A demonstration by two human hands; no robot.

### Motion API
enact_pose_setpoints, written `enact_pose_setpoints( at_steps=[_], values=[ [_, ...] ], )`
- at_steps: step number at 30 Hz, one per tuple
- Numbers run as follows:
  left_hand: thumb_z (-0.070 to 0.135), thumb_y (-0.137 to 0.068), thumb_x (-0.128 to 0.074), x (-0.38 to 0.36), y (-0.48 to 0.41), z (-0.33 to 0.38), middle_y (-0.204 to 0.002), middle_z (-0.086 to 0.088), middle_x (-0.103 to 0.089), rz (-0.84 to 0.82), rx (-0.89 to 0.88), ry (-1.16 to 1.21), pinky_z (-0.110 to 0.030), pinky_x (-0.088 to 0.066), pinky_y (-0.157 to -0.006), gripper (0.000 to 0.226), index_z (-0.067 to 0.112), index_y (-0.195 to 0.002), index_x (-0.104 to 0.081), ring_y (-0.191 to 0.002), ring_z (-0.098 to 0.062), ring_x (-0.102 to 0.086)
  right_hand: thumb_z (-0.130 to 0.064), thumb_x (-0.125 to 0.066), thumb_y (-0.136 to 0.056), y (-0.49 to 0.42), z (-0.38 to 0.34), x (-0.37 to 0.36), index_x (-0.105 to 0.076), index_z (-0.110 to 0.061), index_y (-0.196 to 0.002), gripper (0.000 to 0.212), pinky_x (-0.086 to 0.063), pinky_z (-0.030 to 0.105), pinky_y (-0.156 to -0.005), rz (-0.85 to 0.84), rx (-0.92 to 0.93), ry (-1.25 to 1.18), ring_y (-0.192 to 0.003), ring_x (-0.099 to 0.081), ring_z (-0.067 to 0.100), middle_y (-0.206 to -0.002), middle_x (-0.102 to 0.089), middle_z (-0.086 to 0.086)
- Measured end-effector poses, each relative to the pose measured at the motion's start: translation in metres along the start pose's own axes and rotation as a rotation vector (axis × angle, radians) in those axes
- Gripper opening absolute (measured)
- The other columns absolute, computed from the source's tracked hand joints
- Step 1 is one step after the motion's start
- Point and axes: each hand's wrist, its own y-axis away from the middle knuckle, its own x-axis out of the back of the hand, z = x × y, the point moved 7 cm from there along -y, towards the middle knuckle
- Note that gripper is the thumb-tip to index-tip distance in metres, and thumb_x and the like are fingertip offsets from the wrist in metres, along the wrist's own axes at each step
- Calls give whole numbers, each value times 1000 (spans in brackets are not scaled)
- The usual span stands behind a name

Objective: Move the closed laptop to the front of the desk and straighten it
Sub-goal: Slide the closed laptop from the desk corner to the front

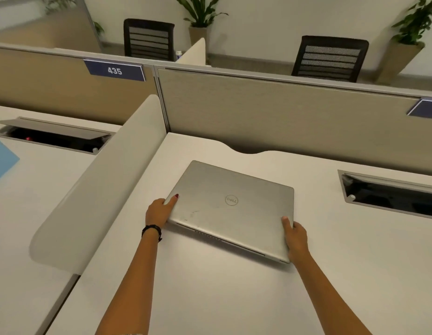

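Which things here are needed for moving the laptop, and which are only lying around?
Needed: laptop, left hand, right hand, desk.

Lying around: blue sheet on the next desk, cable hatch, divider, chairs, plants, number sign.

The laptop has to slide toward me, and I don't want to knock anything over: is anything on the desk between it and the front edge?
Nothing visible. The desk surface in front of the closed laptop is bare; only the person's forearms cross it. The left hand and right hand already grip its near corners.
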Motion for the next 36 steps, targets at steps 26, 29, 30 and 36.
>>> enact_pose_setpoints(
  at_steps=[26,29,30,36],
  values=[
    [40,-92,-53,-39,207,7,-98,-9,-65,-163,-125,186,-15,-37,-29,39,17,-123,-58,-56,-22,-56,-38,-47,-94,92,56,186,-61,2,-88,43,-43,31,-58,31,21,244,-67,-56,25,-86,-61,16],
    [37,-93,-53,-60,238,10,-113,-3,-62,-151,-145,249,-13,-40,-31,45,22,-135,-51,-75,-21,-57,-37,-48,-94,99,65,220,-57,-1,-79,40,-39,29,-54,51,35,240,-61,-52,22,-81,-59,15],
    [37,-93,-53,-69,248,10,-115,-2,-62,-148,-151,256,-14,-42,-32,45,23,-135,-50,-78,-21,-58,-37,-48,-94,101,69,232,-57,0,-79,41,-39,29,-54,56,37,233,-62,-52,23,-80,-59,15],
    [37,-92,-54,-121,298,16,-109,-2,-64,-143,-180,277,-14,-43,-33,44,23,-134,-52,-72,-15,-59,-34,-51,-93,113,109,301,-61,9,-86,44,-40,28,-54,115,36,167,-62,-53,23,-80,-61,13]
  ],
)
